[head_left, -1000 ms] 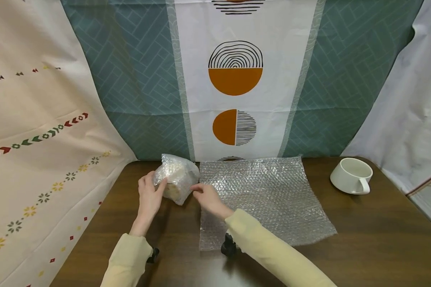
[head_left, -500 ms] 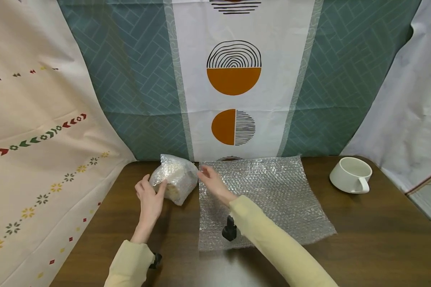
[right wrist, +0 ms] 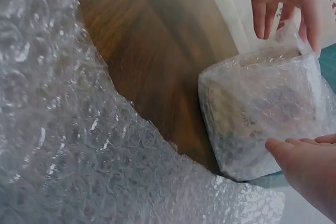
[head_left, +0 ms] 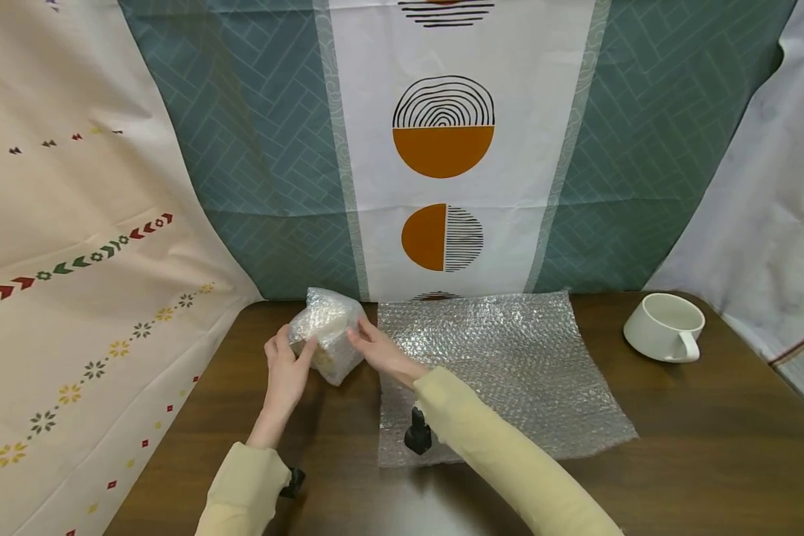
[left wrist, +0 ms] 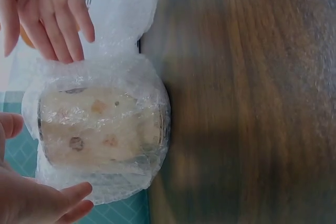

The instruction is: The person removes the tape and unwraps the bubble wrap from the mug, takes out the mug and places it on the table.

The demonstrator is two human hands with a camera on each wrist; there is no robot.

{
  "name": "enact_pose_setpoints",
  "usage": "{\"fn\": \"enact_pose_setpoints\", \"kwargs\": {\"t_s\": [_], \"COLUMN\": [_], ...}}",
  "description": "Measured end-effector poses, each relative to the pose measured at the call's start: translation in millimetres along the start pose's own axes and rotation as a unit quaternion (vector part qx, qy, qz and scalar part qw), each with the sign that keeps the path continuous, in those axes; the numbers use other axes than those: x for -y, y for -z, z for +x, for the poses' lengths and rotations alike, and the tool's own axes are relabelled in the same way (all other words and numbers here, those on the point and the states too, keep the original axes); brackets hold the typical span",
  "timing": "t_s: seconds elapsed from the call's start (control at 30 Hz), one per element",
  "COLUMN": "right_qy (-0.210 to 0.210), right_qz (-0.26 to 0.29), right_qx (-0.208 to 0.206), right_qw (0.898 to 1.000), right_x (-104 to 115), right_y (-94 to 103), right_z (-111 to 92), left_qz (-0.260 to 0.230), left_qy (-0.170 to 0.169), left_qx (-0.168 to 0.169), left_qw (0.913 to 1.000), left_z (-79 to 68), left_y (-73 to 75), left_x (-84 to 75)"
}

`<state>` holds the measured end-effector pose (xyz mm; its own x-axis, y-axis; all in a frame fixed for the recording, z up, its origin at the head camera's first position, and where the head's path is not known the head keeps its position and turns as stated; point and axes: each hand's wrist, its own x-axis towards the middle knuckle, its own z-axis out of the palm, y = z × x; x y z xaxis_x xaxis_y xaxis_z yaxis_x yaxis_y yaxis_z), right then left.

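Wrapped in bubble wrap (head_left: 331, 327), a cream object (left wrist: 100, 127) with brown and orange marks stands at the back left of the table; its kind is blurred by the plastic. My left hand (head_left: 286, 372) is at its left side, thumb toward the front and fingers loosely bent beside the wrap. At the right side, my right hand (head_left: 383, 351) touches the wrap with fairly straight fingers. The left wrist view shows those right fingers (left wrist: 60, 30) extended against the plastic. In the right wrist view, the right thumb (right wrist: 281, 150) lies along the bundle's near face.
A flat sheet of bubble wrap (head_left: 502, 372) covers the middle of the wooden table (head_left: 697, 439), partly under the right forearm. At the back right stands a white mug (head_left: 663, 327), handle toward the front. Patterned cloth (head_left: 275, 149) hangs behind the table.
My right hand lifts from the bundle's lower right, moves up, then comes in against its upper right side. My left fingers loosen from the wrap and come back close to it.
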<state>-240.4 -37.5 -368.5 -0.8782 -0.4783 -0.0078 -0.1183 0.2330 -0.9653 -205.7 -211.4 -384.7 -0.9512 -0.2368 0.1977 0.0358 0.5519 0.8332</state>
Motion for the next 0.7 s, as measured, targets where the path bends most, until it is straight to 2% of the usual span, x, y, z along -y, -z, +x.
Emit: {"fn": "enact_pose_setpoints", "kwargs": {"t_s": [0.13, 0.2, 0.43, 0.5, 0.6, 0.7], "right_qy": [-0.002, 0.001, 0.000, -0.004, -0.006, -0.013], "right_qz": [0.004, 0.006, 0.005, 0.002, -0.006, -0.006], "right_qx": [0.004, 0.003, -0.085, -0.096, -0.094, -0.070], "right_qw": [1.000, 1.000, 0.996, 0.995, 0.996, 0.997], "right_x": [3, -3, -9, -11, -12, -14], "right_y": [-3.3, -3.7, 8.2, 10.7, 11.8, 11.0], "right_z": [-4, -2, 1, 3, 5, 8], "left_qz": [-0.003, -0.006, -0.039, -0.037, -0.023, -0.005], "left_qy": [-0.002, -0.002, 0.010, 0.019, 0.025, 0.019], "left_qx": [0.005, 0.007, 0.008, 0.004, -0.005, -0.010], "left_qw": [1.0000, 1.0000, 0.9992, 0.9991, 0.9994, 0.9998], "left_z": [1.9, 2.8, 3.8, 3.6, 3.5, 3.8], "left_y": [5.6, 7.6, 7.1, 6.6, 6.5, 6.8], "left_x": [2.0, 2.8, 5.1, 5.9, 6.1, 6.1]}}
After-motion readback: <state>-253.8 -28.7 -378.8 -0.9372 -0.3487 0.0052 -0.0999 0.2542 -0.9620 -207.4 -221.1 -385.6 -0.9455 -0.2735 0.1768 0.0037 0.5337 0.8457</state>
